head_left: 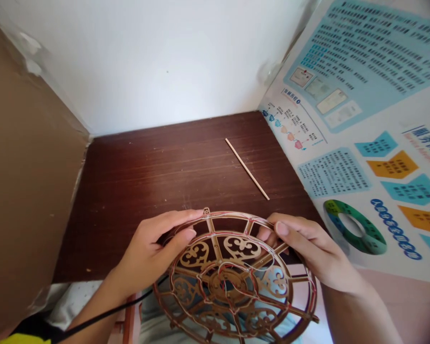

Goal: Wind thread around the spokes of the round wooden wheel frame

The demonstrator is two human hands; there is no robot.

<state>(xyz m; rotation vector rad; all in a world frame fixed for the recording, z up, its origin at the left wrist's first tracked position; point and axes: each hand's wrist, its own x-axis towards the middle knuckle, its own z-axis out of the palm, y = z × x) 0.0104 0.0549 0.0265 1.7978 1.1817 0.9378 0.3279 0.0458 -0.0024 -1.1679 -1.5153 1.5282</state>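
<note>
Grips both clamped on a round fretwork frame (241, 247): left grip (146, 255) at upper-left rim, right grip (306, 248) at right rim, frame held above lap. Farther out, thin wooden stick (247, 168) on dark wood counter (146, 181), well apart from hands; printed poster (354, 95) beyond.

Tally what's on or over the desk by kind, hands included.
Hands: 2 (left hand, right hand)
Openwork wooden wheel: 1
Wooden stick: 1
Total: 4
</note>
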